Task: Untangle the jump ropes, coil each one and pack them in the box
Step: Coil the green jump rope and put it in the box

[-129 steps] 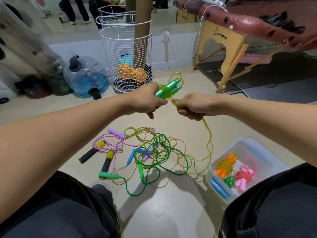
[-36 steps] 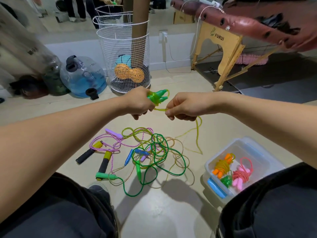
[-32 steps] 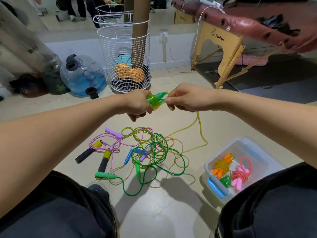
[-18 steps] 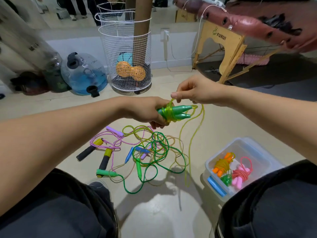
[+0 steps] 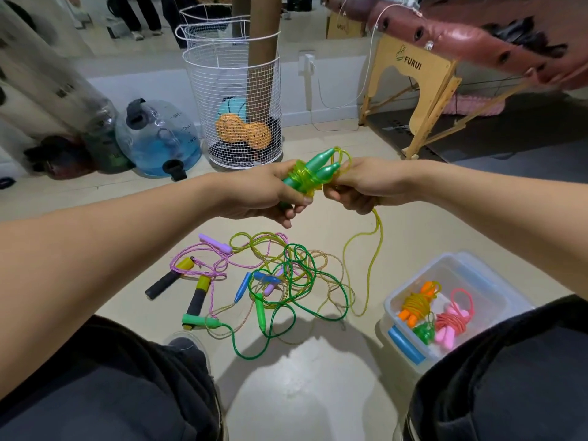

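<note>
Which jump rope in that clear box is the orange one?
Look at the clear plastic box on the floor at lower right. The orange-handled rope lies in its left part, wound in yellow cord; the bundle beside it is pink.

Left hand (image 5: pixel 267 195) grips two green handles (image 5: pixel 313 171), yellow-green rope (image 5: pixel 374 249) wound round them. Right hand (image 5: pixel 356 189) pinches the rope beside the handles; its tail hangs to the floor near tangled ropes (image 5: pixel 280 278). Clear box (image 5: pixel 471 268) holds coiled ropes.
</note>
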